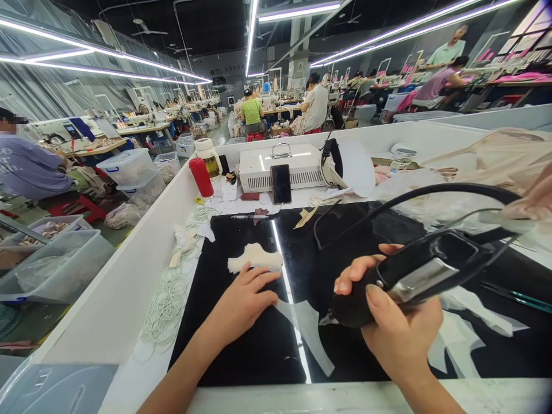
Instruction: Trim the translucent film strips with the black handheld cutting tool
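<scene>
My left hand (244,307) lies palm down on the glossy black board, fingers stretched out. Its fingertips touch the front edge of a cream, curved-edge fabric piece (254,255). By its thumb lies a thin, pale, translucent curved piece (307,328). My right hand (399,328) is wrapped round a thick black corded hand tool (388,282) with a silver panel and a small pointed metal tip. That tip is just right of the translucent piece; whether it touches the board I cannot tell. White cut pieces (459,342) lie right of my right hand, partly hidden by it.
The black board (224,345) sits inside a low white wall (107,276). Green cord loops (166,305) lie along the left. Behind stand a red cup (200,177), a phone (281,184) and a white metal box (259,167). Tweezers (517,297) lie at right. Several people work beyond.
</scene>
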`<state>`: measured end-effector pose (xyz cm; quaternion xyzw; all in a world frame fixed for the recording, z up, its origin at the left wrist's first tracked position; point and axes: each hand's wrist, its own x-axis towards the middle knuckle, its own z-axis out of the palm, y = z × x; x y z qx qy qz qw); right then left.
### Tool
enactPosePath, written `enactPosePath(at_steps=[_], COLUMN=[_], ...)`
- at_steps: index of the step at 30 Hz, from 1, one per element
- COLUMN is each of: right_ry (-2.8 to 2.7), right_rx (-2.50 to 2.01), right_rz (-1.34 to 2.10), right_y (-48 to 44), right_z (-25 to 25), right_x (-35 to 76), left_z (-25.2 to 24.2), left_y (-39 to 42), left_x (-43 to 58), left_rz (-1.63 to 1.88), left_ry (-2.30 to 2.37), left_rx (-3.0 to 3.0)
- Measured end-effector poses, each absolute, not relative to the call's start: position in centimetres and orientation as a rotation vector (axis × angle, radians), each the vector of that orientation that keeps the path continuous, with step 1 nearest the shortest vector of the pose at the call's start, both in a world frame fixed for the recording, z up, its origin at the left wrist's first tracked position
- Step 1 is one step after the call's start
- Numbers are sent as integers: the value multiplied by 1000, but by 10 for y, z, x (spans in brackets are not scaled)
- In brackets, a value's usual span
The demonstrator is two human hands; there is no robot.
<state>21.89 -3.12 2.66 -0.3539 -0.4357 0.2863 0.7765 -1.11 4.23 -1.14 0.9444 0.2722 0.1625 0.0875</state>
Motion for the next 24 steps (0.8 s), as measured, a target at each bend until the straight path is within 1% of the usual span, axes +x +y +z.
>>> enactPosePath(at_steps=[4, 10, 17, 20, 24], right_ry=[-949, -972, -968, -965, -956], right_rx=[-763, -742, -714, -720, -733], right_rz=[608, 614, 617, 610, 603], right_y=[-32, -33, -32, -29, -25], right_z=[26, 25, 25, 24, 20], right_x=[217, 212, 208, 208, 208], left_z=[-13, -19, -26, -25, -24], left_y=[34, 27, 25, 12, -2], left_x=[-3, 5, 6, 17, 32], left_rz=[607, 529, 583, 548, 411], left_ry=[938, 829, 927, 931, 895], left_rx=[2761, 2750, 2741, 2594, 2481])
